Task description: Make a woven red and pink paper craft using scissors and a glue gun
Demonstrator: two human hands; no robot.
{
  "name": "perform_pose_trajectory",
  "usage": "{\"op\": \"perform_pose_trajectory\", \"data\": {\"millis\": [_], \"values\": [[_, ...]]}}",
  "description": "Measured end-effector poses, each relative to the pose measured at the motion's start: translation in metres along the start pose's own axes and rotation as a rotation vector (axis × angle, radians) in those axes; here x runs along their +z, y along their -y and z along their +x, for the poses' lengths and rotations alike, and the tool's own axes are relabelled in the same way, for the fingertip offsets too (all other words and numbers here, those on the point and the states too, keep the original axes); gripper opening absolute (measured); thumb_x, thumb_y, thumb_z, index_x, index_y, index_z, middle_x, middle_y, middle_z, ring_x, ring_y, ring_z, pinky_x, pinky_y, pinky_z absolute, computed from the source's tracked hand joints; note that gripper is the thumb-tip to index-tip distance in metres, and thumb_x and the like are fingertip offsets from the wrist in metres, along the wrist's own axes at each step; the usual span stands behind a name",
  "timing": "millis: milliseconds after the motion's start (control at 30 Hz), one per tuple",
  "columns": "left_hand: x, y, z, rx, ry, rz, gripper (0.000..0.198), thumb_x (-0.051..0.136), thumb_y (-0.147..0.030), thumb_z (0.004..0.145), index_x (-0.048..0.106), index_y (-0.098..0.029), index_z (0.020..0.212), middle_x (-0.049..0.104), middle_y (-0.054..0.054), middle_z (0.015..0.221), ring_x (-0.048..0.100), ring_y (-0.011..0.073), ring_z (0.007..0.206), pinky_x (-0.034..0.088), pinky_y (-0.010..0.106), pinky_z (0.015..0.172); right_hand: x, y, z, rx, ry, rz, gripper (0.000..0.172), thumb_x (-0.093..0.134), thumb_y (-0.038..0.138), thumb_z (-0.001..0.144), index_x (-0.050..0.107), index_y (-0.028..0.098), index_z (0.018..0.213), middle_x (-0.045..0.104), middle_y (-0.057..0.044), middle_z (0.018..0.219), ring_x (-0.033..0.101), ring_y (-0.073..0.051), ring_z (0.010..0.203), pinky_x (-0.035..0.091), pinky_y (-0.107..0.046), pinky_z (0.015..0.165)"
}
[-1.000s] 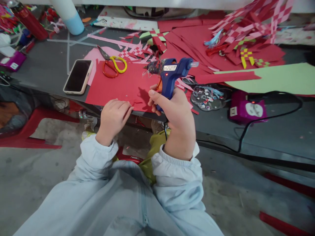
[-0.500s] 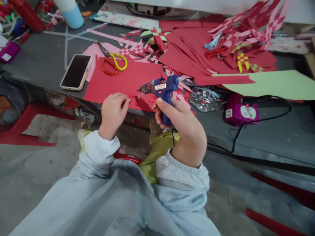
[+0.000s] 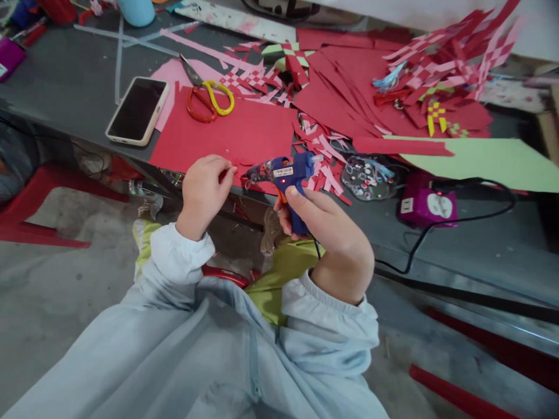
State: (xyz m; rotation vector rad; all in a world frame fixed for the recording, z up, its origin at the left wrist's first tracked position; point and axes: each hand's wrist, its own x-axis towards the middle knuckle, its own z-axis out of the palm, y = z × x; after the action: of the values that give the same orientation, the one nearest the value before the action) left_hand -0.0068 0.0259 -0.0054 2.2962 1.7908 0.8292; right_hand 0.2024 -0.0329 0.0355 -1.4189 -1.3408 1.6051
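Observation:
My right hand (image 3: 332, 238) grips a blue glue gun (image 3: 288, 174) by its handle, nozzle pointing left, its red light on. My left hand (image 3: 203, 192) is closed in a pinch at the near edge of a red paper sheet (image 3: 227, 137), fingertips a little left of the nozzle tip; what they pinch looks like a small red paper scrap. Both hands hover at the near edge of the dark table (image 3: 65, 99).
A phone (image 3: 137, 110) lies left of the red sheet, scissors (image 3: 205, 99) with red and yellow handles behind it. Woven red and pink paper strips (image 3: 437, 52) pile at the back right. A green sheet (image 3: 493, 163), a purple power socket (image 3: 428, 206) with a black cable and a dish of googly eyes (image 3: 367, 174) lie right.
The glue gun has tipped from upright to level and come down toward the table edge, its nozzle closing on my left fingertips. The view has shifted slightly.

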Motion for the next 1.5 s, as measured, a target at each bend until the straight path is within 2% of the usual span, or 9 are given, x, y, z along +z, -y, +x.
{"op": "perform_pose_trajectory", "data": {"millis": [267, 533, 867, 1200, 1500], "values": [[0.0008, 0.0, -0.0006, -0.016, 0.009, 0.002, 0.023, 0.052, -0.034, 0.093, 0.069, -0.019, 0.087, 0.073, 0.006, 0.097, 0.064, 0.0208, 0.092, 0.045, 0.032, 0.079, 0.0021, -0.0007, 0.0026, 0.019, -0.014, -0.039, 0.052, 0.05, 0.07, 0.084, 0.056, 0.02, 0.077, 0.056, 0.003, 0.051, 0.049, -0.007, 0.04, 0.036, -0.018, 0.038], [-0.0016, -0.0008, -0.0015, -0.022, 0.017, 0.006, 0.023, 0.051, -0.033, 0.093, 0.069, -0.019, 0.088, 0.073, 0.005, 0.098, 0.064, 0.0206, 0.094, 0.045, 0.031, 0.081, 0.0017, 0.002, 0.001, 0.049, -0.002, -0.056, 0.051, 0.052, 0.07, 0.082, 0.053, 0.02, 0.074, 0.056, 0.004, 0.052, 0.049, -0.007, 0.041, 0.04, -0.017, 0.04], [-0.0045, -0.0001, -0.0025, -0.022, 0.043, 0.059, 0.024, 0.051, -0.034, 0.094, 0.069, -0.019, 0.094, 0.074, 0.006, 0.099, 0.066, 0.0218, 0.095, 0.045, 0.032, 0.08, -0.0001, -0.0008, 0.0036, 0.004, 0.015, -0.103, 0.052, 0.048, 0.07, 0.085, 0.05, 0.02, 0.07, 0.055, 0.004, 0.052, 0.048, -0.006, 0.04, 0.037, -0.019, 0.039], [-0.0075, -0.0012, -0.0043, -0.008, 0.065, 0.093, 0.024, 0.049, -0.034, 0.095, 0.068, -0.019, 0.094, 0.074, 0.004, 0.095, 0.066, 0.0217, 0.093, 0.044, 0.031, 0.076, 0.0091, 0.0055, 0.0092, 0.039, -0.003, -0.108, 0.05, 0.048, 0.069, 0.086, 0.05, 0.02, 0.074, 0.055, 0.004, 0.055, 0.049, -0.006, 0.041, 0.037, -0.019, 0.04], [-0.0069, -0.0004, -0.0046, 0.001, 0.058, 0.095, 0.024, 0.048, -0.035, 0.095, 0.068, -0.02, 0.094, 0.074, 0.004, 0.097, 0.066, 0.0215, 0.091, 0.043, 0.031, 0.074, 0.0029, 0.0043, 0.0055, 0.027, 0.026, -0.131, 0.053, 0.047, 0.069, 0.086, 0.051, 0.02, 0.067, 0.054, 0.002, 0.053, 0.049, -0.007, 0.042, 0.038, -0.02, 0.041]]}}
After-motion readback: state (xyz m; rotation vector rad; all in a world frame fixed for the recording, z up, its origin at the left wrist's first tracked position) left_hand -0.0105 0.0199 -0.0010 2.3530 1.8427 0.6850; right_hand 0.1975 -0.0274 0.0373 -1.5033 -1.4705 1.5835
